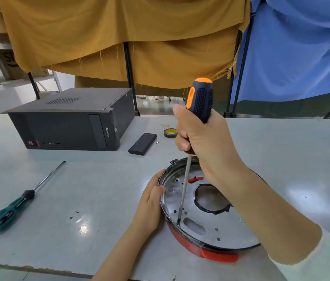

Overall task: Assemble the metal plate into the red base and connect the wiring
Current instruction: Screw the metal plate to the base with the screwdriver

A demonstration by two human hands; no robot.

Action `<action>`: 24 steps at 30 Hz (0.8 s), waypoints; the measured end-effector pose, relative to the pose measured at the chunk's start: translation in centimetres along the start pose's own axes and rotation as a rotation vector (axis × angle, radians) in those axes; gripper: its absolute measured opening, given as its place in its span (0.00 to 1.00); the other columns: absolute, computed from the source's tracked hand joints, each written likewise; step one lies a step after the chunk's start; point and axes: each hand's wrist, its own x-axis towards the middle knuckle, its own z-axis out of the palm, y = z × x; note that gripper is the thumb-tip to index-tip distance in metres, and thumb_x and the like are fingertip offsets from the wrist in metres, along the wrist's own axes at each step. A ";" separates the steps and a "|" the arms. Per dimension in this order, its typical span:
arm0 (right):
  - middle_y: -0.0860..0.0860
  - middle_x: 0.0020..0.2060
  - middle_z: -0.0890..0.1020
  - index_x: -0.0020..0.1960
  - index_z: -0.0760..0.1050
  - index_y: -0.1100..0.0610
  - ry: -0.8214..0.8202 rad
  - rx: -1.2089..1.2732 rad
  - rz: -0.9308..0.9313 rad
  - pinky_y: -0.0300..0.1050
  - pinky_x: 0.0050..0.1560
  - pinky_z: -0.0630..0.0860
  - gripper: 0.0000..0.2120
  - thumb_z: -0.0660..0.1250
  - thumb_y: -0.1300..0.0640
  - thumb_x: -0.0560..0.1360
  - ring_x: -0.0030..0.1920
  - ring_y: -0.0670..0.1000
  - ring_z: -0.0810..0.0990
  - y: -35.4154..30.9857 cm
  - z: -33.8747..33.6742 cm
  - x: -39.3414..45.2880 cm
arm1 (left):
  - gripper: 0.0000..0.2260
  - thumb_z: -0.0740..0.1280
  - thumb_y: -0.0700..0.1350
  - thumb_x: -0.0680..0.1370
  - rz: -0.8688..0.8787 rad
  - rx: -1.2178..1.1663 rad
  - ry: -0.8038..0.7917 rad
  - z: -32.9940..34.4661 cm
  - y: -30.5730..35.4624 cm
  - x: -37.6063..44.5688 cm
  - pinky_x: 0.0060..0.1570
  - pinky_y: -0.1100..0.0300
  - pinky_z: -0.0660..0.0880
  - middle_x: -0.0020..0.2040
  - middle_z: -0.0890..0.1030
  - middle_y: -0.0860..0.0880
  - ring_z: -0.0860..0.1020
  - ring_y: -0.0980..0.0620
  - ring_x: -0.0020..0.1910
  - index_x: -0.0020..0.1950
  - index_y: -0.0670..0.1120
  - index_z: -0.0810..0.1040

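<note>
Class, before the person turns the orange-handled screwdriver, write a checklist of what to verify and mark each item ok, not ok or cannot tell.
1. Right hand grips the orange-handled screwdriver: ok.
2. Screwdriver tip sits at the near-left edge of the metal plate: ok.
3. Tip seated in a screw head: cannot tell, too small to see.
4. Left hand holds the plate's left rim to steady it: ok.
5. Plate sits inside the red base: ok.
6. Wiring connected: cannot tell, none is visible.
</note>
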 end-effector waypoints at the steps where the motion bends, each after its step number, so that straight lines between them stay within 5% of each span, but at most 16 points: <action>1: 0.48 0.27 0.66 0.41 0.64 0.56 -0.015 -0.026 -0.007 0.41 0.28 0.63 0.11 0.67 0.58 0.76 0.24 0.47 0.67 -0.1 -0.2 -0.1 | 0.24 0.55 0.45 0.71 0.000 0.003 -0.001 0.0 0.0 0.0 0.66 0.55 0.70 0.63 0.80 0.52 0.76 0.55 0.63 0.66 0.49 0.74; 4: 0.51 0.33 0.71 0.49 0.66 0.57 -0.385 0.086 0.143 0.43 0.36 0.71 0.10 0.65 0.63 0.71 0.34 0.51 0.73 -1.3 -1.6 0.2 | 0.24 0.55 0.46 0.71 -0.001 0.029 -0.013 -0.2 -0.3 0.1 0.67 0.54 0.70 0.63 0.79 0.53 0.75 0.56 0.64 0.66 0.50 0.74; 6: 0.54 0.42 0.76 0.53 0.70 0.59 -0.574 0.180 0.210 0.51 0.51 0.79 0.12 0.62 0.67 0.70 0.45 0.53 0.77 -1.9 -2.9 0.5 | 0.23 0.55 0.45 0.71 -0.006 0.038 -0.019 -0.3 -0.4 0.2 0.67 0.54 0.69 0.63 0.79 0.55 0.75 0.57 0.64 0.65 0.52 0.75; 8: 0.55 0.52 0.79 0.61 0.71 0.59 -0.681 0.108 0.154 0.57 0.61 0.75 0.17 0.60 0.68 0.73 0.52 0.55 0.79 -2.0 -3.9 0.6 | 0.23 0.55 0.45 0.71 -0.016 0.038 -0.017 -0.3 -0.4 0.2 0.67 0.53 0.69 0.63 0.79 0.55 0.75 0.57 0.64 0.66 0.51 0.75; 11: 0.54 0.52 0.83 0.60 0.72 0.58 -0.656 -0.077 0.062 0.55 0.57 0.78 0.16 0.64 0.66 0.73 0.52 0.57 0.83 -2.0 -4.0 0.6 | 0.23 0.55 0.46 0.72 -0.013 0.060 -0.014 -0.3 -0.6 0.3 0.67 0.53 0.70 0.63 0.79 0.55 0.75 0.57 0.64 0.66 0.52 0.74; 15: 0.52 0.42 0.84 0.51 0.74 0.54 -0.308 -0.289 -0.026 0.42 0.45 0.81 0.19 0.78 0.61 0.65 0.45 0.51 0.84 -1.3 -3.1 0.5 | 0.21 0.55 0.46 0.72 -0.017 0.058 0.006 -0.2 -0.5 0.2 0.64 0.58 0.71 0.59 0.81 0.59 0.76 0.60 0.61 0.62 0.57 0.76; 18: 0.44 0.31 0.77 0.44 0.70 0.49 -0.109 -0.417 -0.093 0.30 0.34 0.74 0.18 0.79 0.56 0.64 0.32 0.41 0.77 -0.5 -2.3 0.5 | 0.22 0.55 0.46 0.71 -0.017 0.047 0.000 -0.1 -0.4 0.2 0.65 0.54 0.71 0.61 0.80 0.56 0.76 0.58 0.62 0.63 0.55 0.75; 21: 0.46 0.31 0.77 0.46 0.72 0.54 -0.330 -0.297 0.011 0.36 0.40 0.78 0.15 0.77 0.56 0.67 0.34 0.44 0.78 -0.9 -2.3 0.8 | 0.24 0.55 0.45 0.71 -0.012 0.031 -0.014 -0.2 -0.4 0.2 0.67 0.49 0.69 0.63 0.79 0.52 0.75 0.54 0.64 0.66 0.50 0.75; 24: 0.52 0.49 0.81 0.64 0.70 0.57 -0.699 0.112 0.119 0.55 0.62 0.74 0.22 0.67 0.63 0.71 0.57 0.56 0.80 -1.5 -3.4 0.8 | 0.23 0.55 0.45 0.72 -0.012 0.030 -0.018 -0.3 -0.5 0.2 0.68 0.47 0.68 0.63 0.79 0.52 0.75 0.53 0.65 0.66 0.50 0.74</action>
